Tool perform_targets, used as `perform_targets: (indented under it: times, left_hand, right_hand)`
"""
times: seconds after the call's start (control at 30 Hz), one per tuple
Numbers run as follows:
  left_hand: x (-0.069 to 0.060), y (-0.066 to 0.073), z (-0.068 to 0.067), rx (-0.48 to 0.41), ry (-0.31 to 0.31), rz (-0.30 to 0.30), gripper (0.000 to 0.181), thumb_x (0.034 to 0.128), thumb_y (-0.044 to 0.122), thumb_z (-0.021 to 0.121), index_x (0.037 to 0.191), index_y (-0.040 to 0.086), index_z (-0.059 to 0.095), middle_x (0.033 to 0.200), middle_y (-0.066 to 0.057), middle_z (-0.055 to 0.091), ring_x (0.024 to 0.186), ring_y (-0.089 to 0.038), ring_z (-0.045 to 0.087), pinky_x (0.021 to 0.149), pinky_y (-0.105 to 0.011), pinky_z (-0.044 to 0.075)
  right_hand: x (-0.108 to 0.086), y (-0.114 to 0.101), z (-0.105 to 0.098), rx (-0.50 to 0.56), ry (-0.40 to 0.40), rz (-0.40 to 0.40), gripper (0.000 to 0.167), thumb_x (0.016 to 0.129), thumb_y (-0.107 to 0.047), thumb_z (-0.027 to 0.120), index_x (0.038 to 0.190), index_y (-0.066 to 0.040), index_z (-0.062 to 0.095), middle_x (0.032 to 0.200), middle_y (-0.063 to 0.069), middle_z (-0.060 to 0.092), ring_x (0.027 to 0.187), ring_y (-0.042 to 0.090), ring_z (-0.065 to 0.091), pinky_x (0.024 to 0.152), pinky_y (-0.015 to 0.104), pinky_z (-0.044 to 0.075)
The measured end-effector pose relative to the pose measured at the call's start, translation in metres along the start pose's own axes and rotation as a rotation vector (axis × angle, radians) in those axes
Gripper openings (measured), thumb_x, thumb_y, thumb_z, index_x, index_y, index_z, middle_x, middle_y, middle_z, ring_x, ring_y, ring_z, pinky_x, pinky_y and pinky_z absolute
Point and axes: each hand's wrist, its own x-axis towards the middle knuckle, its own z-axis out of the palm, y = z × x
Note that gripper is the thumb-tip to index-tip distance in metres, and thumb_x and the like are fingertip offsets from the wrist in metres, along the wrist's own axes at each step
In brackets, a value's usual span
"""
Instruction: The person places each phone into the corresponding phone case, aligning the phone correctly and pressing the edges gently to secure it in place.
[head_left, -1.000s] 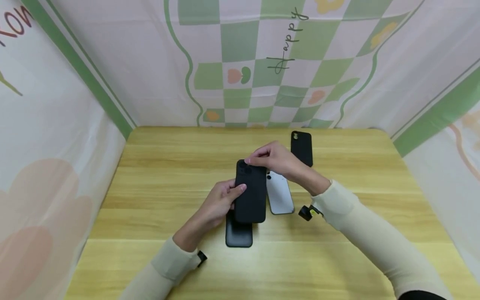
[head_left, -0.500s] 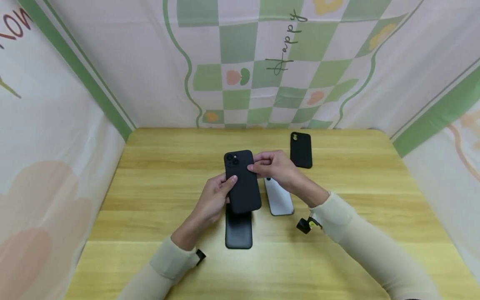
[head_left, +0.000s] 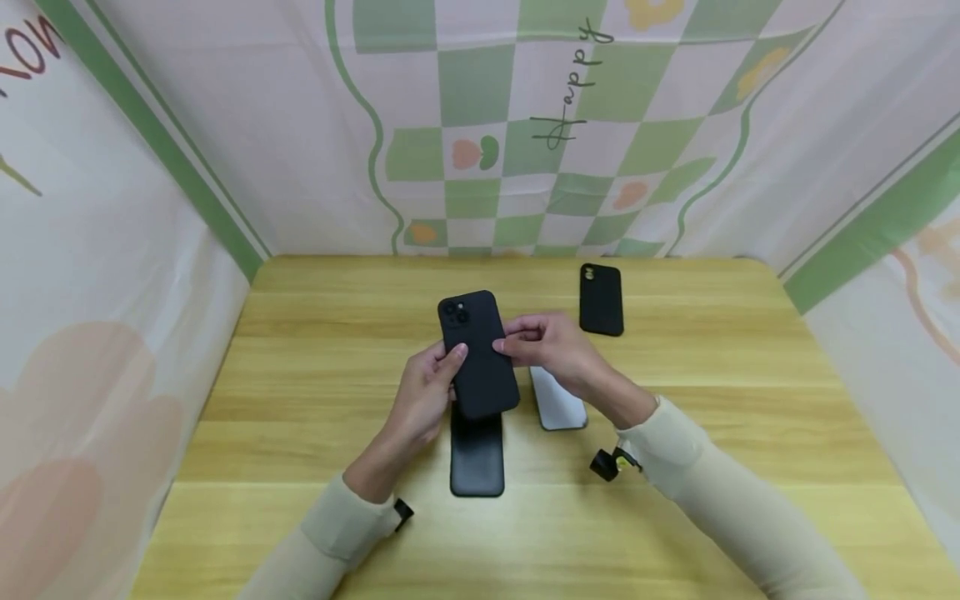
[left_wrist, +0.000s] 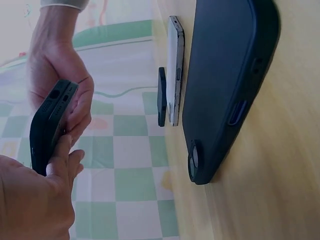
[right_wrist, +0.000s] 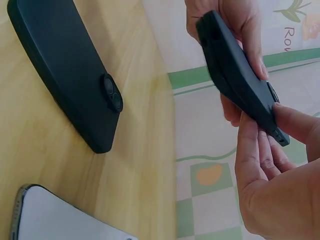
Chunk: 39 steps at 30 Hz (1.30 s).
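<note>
Above the table, my left hand holds a black phone case with its back facing up, thumb on the back. Two camera lenses show at its upper left corner, so a phone seems to sit inside. My right hand pinches the case's right edge between thumb and fingers. In the left wrist view, the cutouts on the end of the case are visible. Below it lies another black phone or case, partly covered in the head view; its lens ring shows in the right wrist view.
A white-backed phone lies under my right hand, its top hidden in the head view. Farther back rests a black phone case with a camera cutout. Patterned cloth borders the wooden table behind and at both sides.
The held case has moved up and left and now leans left. My right hand has slid from its top edge down to its right side. Its camera lenses now show clearly.
</note>
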Motion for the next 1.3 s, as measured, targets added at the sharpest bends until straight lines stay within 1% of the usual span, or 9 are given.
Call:
perform_targets:
  times: [0.13,0.23,0.43,0.53,0.73,0.87,1.03,1.23,1.3]
  left_hand:
    - [-0.001,0.002,0.001,-0.019,0.029,0.003,0.033,0.1136,0.018,0.052,0.137,-0.002,0.063,0.121,-0.019,0.075,0.101,-0.017,0.073,0.082,-0.031,0.064]
    - [-0.002,0.004,0.001,-0.006,0.034,0.011,0.033,0.1135,0.019,0.052,0.137,-0.001,0.064,0.122,-0.017,0.075,0.102,-0.017,0.073,0.081,-0.030,0.063]
    - [-0.001,0.005,0.000,-0.005,0.005,0.007,0.034,0.1135,0.018,0.052,0.139,-0.001,0.063,0.126,-0.018,0.074,0.108,-0.020,0.074,0.084,-0.032,0.064]
    - [0.000,0.006,-0.002,-0.024,-0.022,-0.030,0.034,0.1129,0.018,0.054,0.139,-0.002,0.063,0.128,-0.018,0.074,0.111,-0.020,0.073,0.088,-0.034,0.063]
    - [0.003,0.012,-0.009,-0.036,-0.053,-0.142,0.031,0.1073,0.013,0.064,0.133,-0.004,0.068,0.124,-0.020,0.075,0.103,-0.020,0.076,0.086,-0.031,0.063]
    - [0.004,0.012,-0.011,-0.041,-0.080,-0.167,0.032,0.1061,0.008,0.065,0.133,-0.008,0.066,0.124,-0.023,0.074,0.106,-0.024,0.077,0.088,-0.035,0.063]
    - [0.003,0.010,-0.008,-0.028,-0.061,-0.117,0.030,0.1058,0.006,0.065,0.131,-0.010,0.066,0.120,-0.024,0.075,0.104,-0.022,0.077,0.086,-0.032,0.063]
    - [0.001,0.008,-0.004,-0.002,-0.009,-0.063,0.027,0.1046,0.008,0.068,0.127,-0.007,0.069,0.115,-0.020,0.078,0.099,-0.017,0.077,0.079,-0.027,0.063]
    - [0.000,0.009,-0.004,-0.009,0.003,-0.051,0.027,0.1047,0.008,0.068,0.128,-0.006,0.069,0.115,-0.019,0.078,0.101,-0.018,0.077,0.081,-0.028,0.063]
  right_hand:
    - [-0.002,0.004,0.000,0.005,-0.005,0.025,0.030,0.101,-0.007,0.072,0.124,0.012,0.070,0.101,0.008,0.080,0.087,0.017,0.078,0.083,0.034,0.065]
    - [-0.003,0.006,0.001,-0.014,-0.005,0.044,0.029,0.103,-0.012,0.071,0.121,0.010,0.073,0.098,0.007,0.079,0.083,0.017,0.077,0.080,0.034,0.065]
    - [-0.005,0.008,0.002,-0.095,0.005,0.002,0.023,0.104,-0.014,0.071,0.111,0.008,0.077,0.092,0.005,0.078,0.079,0.017,0.075,0.076,0.033,0.065]
    - [-0.007,0.006,0.002,-0.159,0.008,-0.045,0.021,0.104,-0.013,0.071,0.107,0.007,0.077,0.088,0.006,0.078,0.078,0.018,0.075,0.075,0.033,0.065]
    - [-0.011,0.000,-0.002,-0.272,-0.003,-0.092,0.018,0.103,-0.014,0.071,0.100,0.001,0.080,0.084,0.005,0.077,0.073,0.020,0.071,0.072,0.039,0.064]
    - [-0.013,-0.002,-0.005,-0.335,-0.039,-0.104,0.017,0.104,-0.014,0.071,0.096,-0.002,0.079,0.081,0.004,0.075,0.071,0.019,0.070,0.070,0.039,0.064]
    - [-0.014,-0.004,-0.006,-0.355,-0.037,-0.096,0.019,0.104,-0.018,0.071,0.099,-0.002,0.080,0.085,0.004,0.076,0.077,0.019,0.072,0.075,0.039,0.064]
    - [-0.014,-0.001,-0.008,-0.290,0.000,-0.041,0.023,0.102,-0.022,0.074,0.105,0.000,0.081,0.088,0.005,0.079,0.077,0.017,0.071,0.077,0.038,0.065]
    - [-0.015,0.002,-0.008,-0.275,0.004,-0.034,0.023,0.101,-0.022,0.075,0.106,-0.001,0.081,0.089,0.006,0.080,0.075,0.018,0.071,0.076,0.038,0.065]
